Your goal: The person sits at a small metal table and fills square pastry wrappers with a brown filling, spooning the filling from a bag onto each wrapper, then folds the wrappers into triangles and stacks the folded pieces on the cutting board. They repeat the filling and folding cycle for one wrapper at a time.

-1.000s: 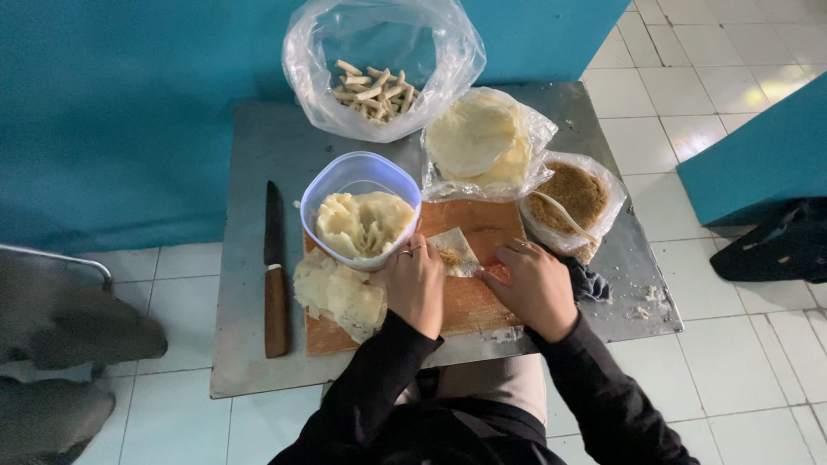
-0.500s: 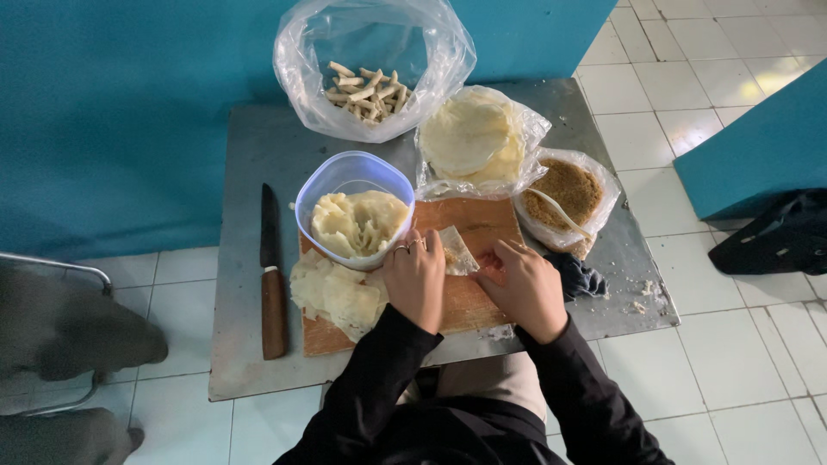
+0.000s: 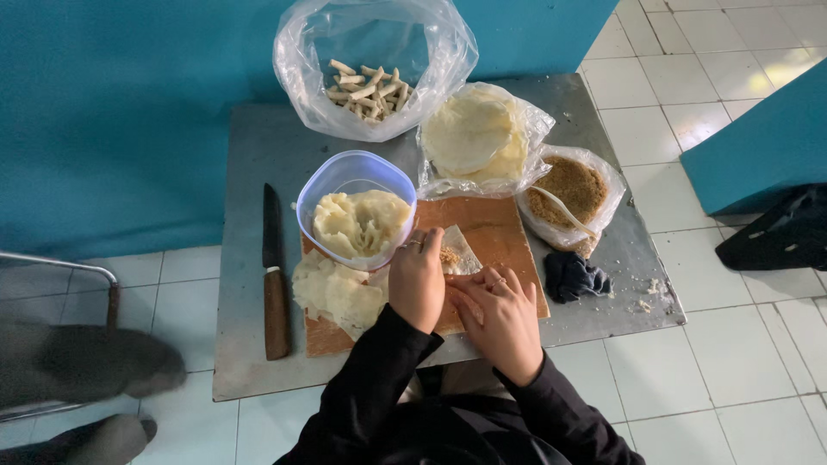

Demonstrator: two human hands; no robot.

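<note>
Both arms in black sleeves reach forward from six o'clock toward twelve. The left hand (image 3: 417,280) lies palm down, fingers curled, a ring on one finger. The right hand (image 3: 500,319) sits just beside it at four o'clock, fingers bent and angled toward ten o'clock, also ringed.

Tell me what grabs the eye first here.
Both hands, left and right, fold a thin wrapper with filling on the wooden board at the table's centre. Beside them sits a tub of pale dough, with a knife lying to its left.
</note>
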